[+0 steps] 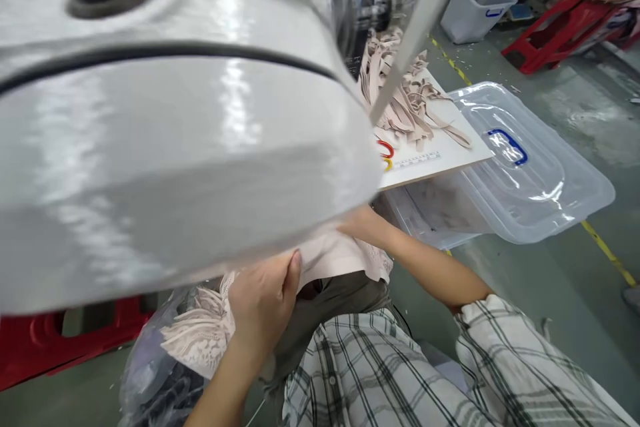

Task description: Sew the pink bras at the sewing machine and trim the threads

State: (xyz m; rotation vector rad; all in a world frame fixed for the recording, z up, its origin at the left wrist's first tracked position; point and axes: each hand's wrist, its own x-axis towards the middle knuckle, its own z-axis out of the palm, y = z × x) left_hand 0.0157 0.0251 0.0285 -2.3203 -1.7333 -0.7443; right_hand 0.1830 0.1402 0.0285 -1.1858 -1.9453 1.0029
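Observation:
Just below the front edge of a big white sewing machine head (200, 167), my left hand (265, 293) is closed on a pale pink piece of fabric (330, 257), thumb on top. The fabric spans from this hand to my right hand (357, 223), which touches its far right part. The machine head hides the fingers of my right hand, so their grip does not show. A lacy edge of the fabric hangs below the right wrist. Left of my left hand, a stack of pale pink lace pieces (200, 330) fans out.
On a white board (450, 153) at right lie pink fabric strips (400, 93), red-and-yellow scissors handles (386, 150) and a ruler marking. A clear plastic bin lid (540, 180) juts out beside it. Red stools (555, 27) and a red stool (95, 340) stand on both sides.

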